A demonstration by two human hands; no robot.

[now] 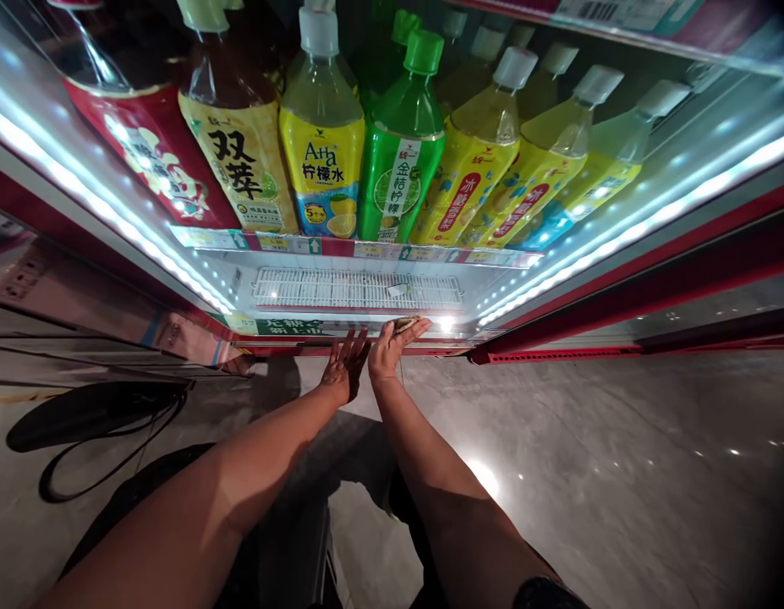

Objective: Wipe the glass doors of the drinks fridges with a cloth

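Observation:
My right hand (390,348) is closed around a small folded brownish cloth (407,322) at the bottom front edge of a lit drinks fridge. Just left of it, my left hand (344,365) has its fingers stretched out towards the green-and-white front strip (290,326); nothing shows in it. Whether its fingertips touch the strip, I cannot tell. Behind both hands lies a white wire rack (359,288) on the fridge floor, with a small white tag (400,290) on it.
Above the rack, a shelf with a price strip (341,247) bears several drink bottles, among them a green bottle (404,152). LED strips (106,207) line both sides. Pinkish boxes (106,296) stand at left. A black bag (93,414) with a strap lies on the grey floor (588,457).

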